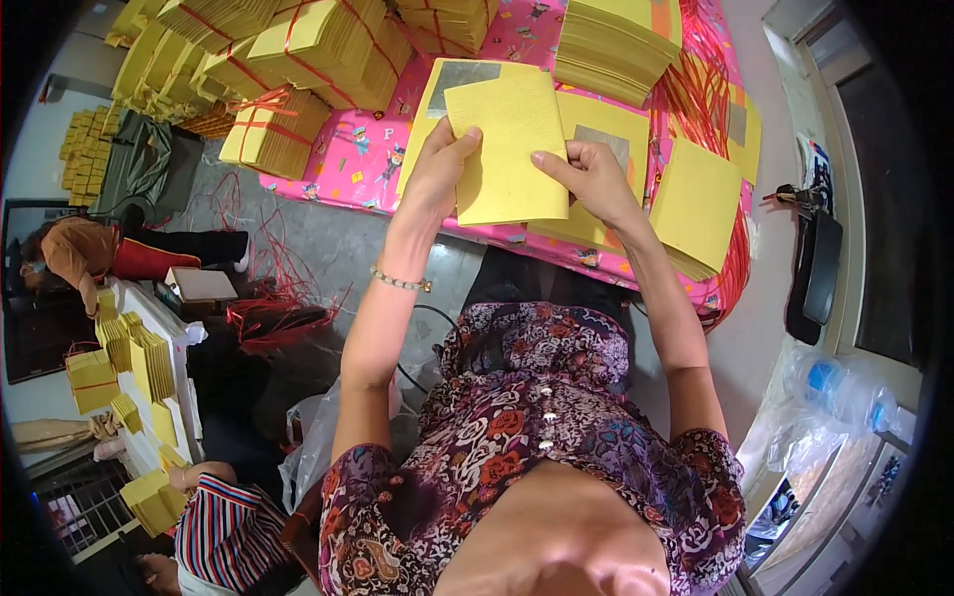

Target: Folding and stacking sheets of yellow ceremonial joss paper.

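My left hand (442, 171) grips the left edge of a folded sheet of yellow paper (515, 159), its thumb lying on top. My right hand (594, 181) pinches the right edge, thumb on the upper face. The folded paper is held above a table with a pink patterned cover (370, 181). Partly hidden behind it lies yellow paper with a silver-grey patch (422, 117). More yellow paper with a silver patch (628, 121) lies near my right hand. A neat yellow stack (696, 204) stands farther right.
Yellow bundles tied with red string (323, 55) crowd the table's far left. A tall yellow stack (611, 50) stands at the back. Red strings (701, 94) hang over the right side; others (283, 303) litter the floor. Two people work at a white table (149, 308) on the left.
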The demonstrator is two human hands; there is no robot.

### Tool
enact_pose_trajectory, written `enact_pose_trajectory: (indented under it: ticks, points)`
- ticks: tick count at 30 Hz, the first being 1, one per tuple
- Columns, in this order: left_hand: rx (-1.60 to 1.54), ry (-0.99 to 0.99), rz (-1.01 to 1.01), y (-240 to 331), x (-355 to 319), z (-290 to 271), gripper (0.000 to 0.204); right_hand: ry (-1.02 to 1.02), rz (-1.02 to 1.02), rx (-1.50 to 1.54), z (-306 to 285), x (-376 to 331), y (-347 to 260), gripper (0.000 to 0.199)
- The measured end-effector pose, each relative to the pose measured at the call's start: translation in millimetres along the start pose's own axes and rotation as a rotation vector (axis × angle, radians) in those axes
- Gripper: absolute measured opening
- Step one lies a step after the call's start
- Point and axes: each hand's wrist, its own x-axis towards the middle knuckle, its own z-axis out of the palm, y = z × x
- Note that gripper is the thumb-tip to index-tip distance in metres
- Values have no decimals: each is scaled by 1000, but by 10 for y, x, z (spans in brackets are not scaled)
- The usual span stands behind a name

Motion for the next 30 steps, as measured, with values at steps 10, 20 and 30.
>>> enact_pose_trajectory:
  ticks: [10,20,30]
  points:
    - [16,45,77,-16,-43,-41,31,-40,-33,15,64,-125,-17,33]
    - [-105,67,269,-119,-51,-196,32,-25,-36,-66,130,-229,-12,24]
    - [-21,183,383,-191,-327,-123,30,99,-218,-177,175,-5,-34,30]
